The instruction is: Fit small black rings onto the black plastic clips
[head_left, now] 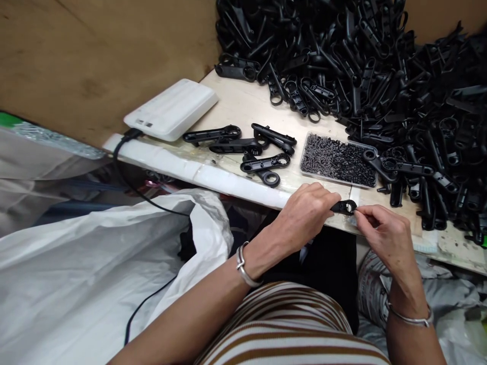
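My left hand [310, 210] is closed around a black plastic part [345, 207] with a ring-shaped end, just over the table's front edge. The ring end sticks out to the right of my fingers; the rest is hidden in the hand. Thumb and fingertips of my right hand [384, 228] are pinched at the rim of that ring. Whatever is between them is too small to make out. Right behind my hands lies a shallow clear box [338, 158] full of tiny dark pieces, perhaps screws. Several similar black parts [266, 163] lie loose left of the box.
A big heap of black plastic parts [342, 56] covers the back and right of the table [243, 96]. At the left stands a white power bank [172, 109] with a black cable [131, 185] hanging over the edge. A white sack [95, 253] sits below, at the left.
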`<state>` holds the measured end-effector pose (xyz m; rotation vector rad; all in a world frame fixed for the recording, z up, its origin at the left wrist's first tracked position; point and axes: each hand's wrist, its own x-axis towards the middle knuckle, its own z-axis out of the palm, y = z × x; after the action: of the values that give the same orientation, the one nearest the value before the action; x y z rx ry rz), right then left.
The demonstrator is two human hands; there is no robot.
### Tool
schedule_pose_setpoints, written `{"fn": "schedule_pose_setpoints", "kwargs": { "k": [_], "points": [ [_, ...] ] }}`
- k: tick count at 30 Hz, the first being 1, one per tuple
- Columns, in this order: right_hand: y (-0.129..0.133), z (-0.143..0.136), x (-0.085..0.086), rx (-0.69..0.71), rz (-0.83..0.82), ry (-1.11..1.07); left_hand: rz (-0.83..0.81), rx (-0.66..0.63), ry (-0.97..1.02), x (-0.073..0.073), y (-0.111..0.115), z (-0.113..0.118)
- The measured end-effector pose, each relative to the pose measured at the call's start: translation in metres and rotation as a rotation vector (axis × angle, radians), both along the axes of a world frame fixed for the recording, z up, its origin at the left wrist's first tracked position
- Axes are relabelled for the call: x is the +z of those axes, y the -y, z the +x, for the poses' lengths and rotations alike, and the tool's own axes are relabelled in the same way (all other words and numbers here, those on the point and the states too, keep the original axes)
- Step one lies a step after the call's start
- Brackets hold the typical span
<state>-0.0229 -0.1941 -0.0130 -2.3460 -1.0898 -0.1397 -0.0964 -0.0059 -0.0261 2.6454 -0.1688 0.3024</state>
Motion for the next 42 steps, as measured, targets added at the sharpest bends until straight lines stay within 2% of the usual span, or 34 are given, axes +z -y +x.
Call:
{"fn": "schedule_pose_setpoints", "kwargs": {
  "k": [5, 11, 17, 27, 42],
  "points": [
    [0.000, -0.001, 0.000, -0.022, 0.014, -0.006, -0.015, -0.011, 0.009, 0.010, 0.000, 0.001],
    [0.003, -0.002, 0.000, -0.072, 0.058, -0.016, 0.047, -0.060, -0.028, 0.019, 0.014, 0.020],
    [0.006, -0.006, -0.005, -0.104, 0.088, -0.095, 0.051, -0.075, -0.090, 0.013, 0.022, 0.027],
    [-0.001, -0.010, -0.006, -0.113, 0.109, -0.157, -0.014, -0.064, 0.044, -0.006, 0.025, 0.022],
    [-0.004, -0.012, -0.009, -0.147, 0.102, -0.221, -0.050, -0.086, 0.194, -0.018, 0.025, 0.021]
  ]
}}
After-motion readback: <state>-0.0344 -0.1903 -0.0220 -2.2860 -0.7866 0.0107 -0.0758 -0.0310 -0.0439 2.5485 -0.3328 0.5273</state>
